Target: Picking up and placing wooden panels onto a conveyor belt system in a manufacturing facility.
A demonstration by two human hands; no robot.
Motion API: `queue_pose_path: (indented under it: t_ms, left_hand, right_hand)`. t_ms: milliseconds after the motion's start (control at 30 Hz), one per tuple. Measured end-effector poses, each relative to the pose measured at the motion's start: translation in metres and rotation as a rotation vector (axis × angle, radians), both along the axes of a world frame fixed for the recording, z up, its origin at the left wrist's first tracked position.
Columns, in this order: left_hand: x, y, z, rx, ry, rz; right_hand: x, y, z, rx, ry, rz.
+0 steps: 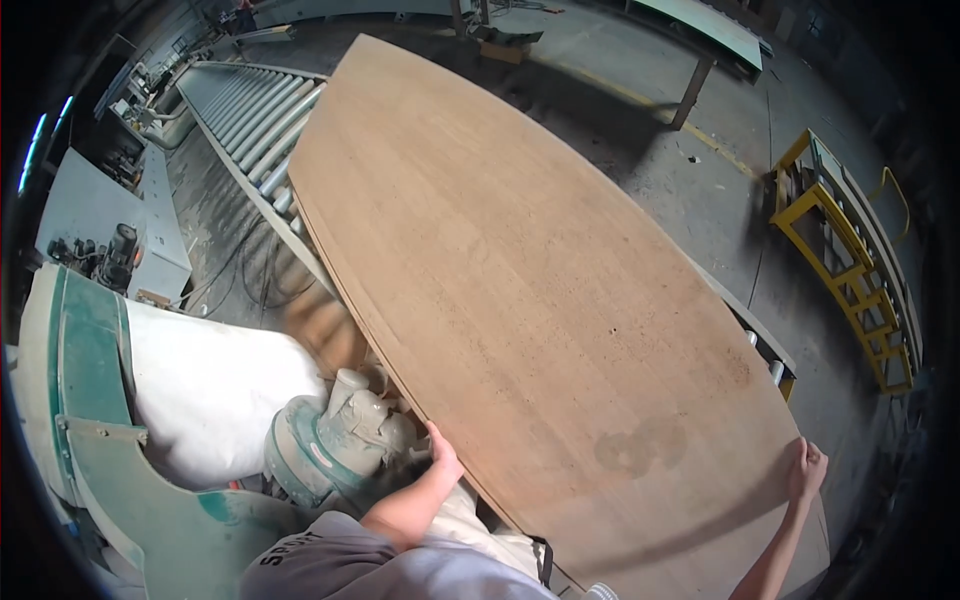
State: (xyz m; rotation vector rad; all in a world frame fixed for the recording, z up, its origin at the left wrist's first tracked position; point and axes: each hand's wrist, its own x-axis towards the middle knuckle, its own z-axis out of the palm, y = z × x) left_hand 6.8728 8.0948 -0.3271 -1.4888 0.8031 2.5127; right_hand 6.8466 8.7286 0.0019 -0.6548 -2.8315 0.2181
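Observation:
A large brown plywood sheet (pixel 520 270) lies on a roller conveyor and stretches from in front of me toward the far left. Dark specks and a darker stained patch mark its near half. Along its left side a second thin edge shows just below the top face. My left hand (pixel 443 460) grips that left edge, its thumb up at the rim and its other fingers mostly hidden. At the sheet's right edge, my right hand (pixel 808 470) is closed with curled fingers around the rim.
The conveyor's rollers (pixel 262 125) run off to the far left. A dusty green machine (pixel 310 455) with a white bag (pixel 220 385) stands close on my left. To the right is a yellow metal frame (pixel 840 250). A post (pixel 692 93) supports a table behind.

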Motion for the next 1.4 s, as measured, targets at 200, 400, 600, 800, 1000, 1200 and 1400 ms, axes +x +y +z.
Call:
queue_pose_path:
  t_ms: [200,400,600,800,1000,1200,1400]
  left_hand:
    - [-0.011,0.026,0.012,-0.117,-0.035,-0.187]
    - [-0.016,0.048,0.032,-0.061,-0.018,-0.221]
    - [0.008,0.046,0.038,-0.166,0.106,-0.409]
    - [0.075,-0.019,0.126,-0.472,-0.158,-0.683]
    - [0.113,-0.019,0.150,-0.570,-0.237,-1.166]
    - [0.152,-0.035,0.121,-0.502,-0.331,-1.443]
    - [0.198,-0.012,0.139,-0.565,-0.434,-1.646]
  right_hand:
    - [-0.015,0.031,-0.084,-0.135,-0.220,-0.062]
    - [-0.071,0.045,-0.116,-0.293,-0.348,-0.171]
    - [-0.056,0.064,-0.141,-0.354,-0.253,-0.173]
    - [-0.023,0.000,-0.035,-0.108,0.262,0.017]
    - [0.177,-0.029,-0.056,-0.568,0.018,-0.415]
    - [0.446,-0.149,-0.134,-0.787,-0.265,-0.887]
    - [0.595,-0.217,-0.132,-0.913,-0.391,-1.137]
